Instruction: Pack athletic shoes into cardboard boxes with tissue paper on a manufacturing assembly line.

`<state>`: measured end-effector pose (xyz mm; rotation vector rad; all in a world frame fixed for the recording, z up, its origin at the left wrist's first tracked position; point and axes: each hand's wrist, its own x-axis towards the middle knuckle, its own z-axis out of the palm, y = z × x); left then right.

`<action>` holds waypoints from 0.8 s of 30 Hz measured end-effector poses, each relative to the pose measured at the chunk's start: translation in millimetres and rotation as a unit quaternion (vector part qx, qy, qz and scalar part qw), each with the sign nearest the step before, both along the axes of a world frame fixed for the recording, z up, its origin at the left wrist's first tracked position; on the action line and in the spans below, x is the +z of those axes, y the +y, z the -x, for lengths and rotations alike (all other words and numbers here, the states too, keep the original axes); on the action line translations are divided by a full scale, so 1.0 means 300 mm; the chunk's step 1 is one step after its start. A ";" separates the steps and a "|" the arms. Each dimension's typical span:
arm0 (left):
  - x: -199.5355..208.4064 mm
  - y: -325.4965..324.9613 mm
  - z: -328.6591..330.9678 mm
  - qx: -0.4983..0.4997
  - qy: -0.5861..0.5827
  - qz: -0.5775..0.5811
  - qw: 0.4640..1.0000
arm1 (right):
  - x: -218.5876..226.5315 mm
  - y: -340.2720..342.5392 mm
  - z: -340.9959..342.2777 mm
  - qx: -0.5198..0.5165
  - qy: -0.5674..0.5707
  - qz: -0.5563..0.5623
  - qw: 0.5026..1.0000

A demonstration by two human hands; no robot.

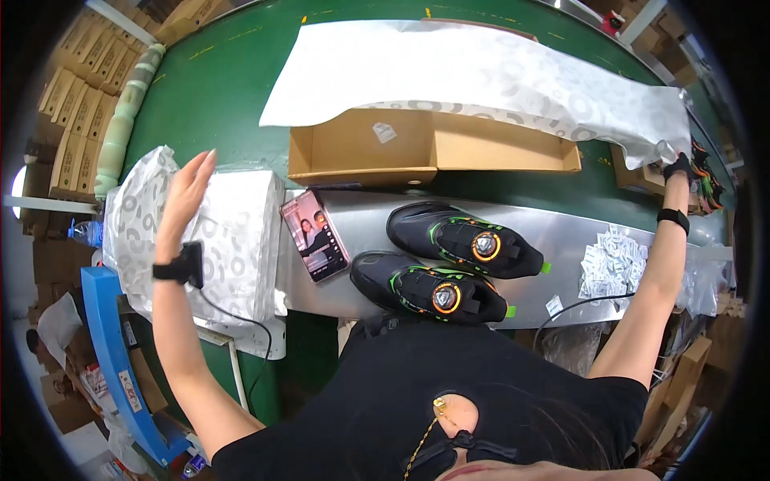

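My left hand [189, 195] is open, fingers stretched out together, over a stack of white patterned wrapping paper [233, 240]. Far to the right, my right hand [678, 168], its fingers dark-covered, is closed at the end of a long sheet of the same tissue paper [481, 68]. A small shiny piece sits by those fingers, too small to name. The sheet stretches leftward over an open brown shoebox [361, 148], hiding its far side. A pair of black sports shoes with green and orange trim, one shoe [465, 240] behind the other shoe [425, 284], lies before me.
A phone [314, 235] playing a video lies left of the shoes. Small white packets [613, 263] are heaped on the metal table strip [553, 232] at right. Stacked shoeboxes [76, 120] stand far left, and more shoes [706, 180] lie past my right hand. Cables run from both wrists.
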<state>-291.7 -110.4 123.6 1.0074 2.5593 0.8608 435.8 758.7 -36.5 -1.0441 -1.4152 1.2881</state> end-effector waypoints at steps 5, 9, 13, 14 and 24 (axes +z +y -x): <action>-0.174 0.219 0.013 0.130 -0.255 -0.028 0.958 | -0.024 -0.330 0.058 -0.022 0.047 0.046 0.998; -0.264 0.391 0.055 0.066 -0.437 -0.048 0.896 | 0.275 -0.682 0.151 -0.309 -0.498 -0.178 0.790; -0.335 0.443 0.018 0.074 -0.432 -0.097 0.894 | 0.445 -1.151 0.366 -0.157 -0.391 -0.424 0.802; -0.328 0.444 0.004 0.050 -0.449 -0.112 0.885 | 0.428 -1.176 0.387 -0.061 -0.325 -0.371 0.868; -0.293 0.495 -0.106 0.065 -0.411 -0.132 0.900 | 0.326 -1.057 0.397 -0.167 -0.408 -0.389 0.809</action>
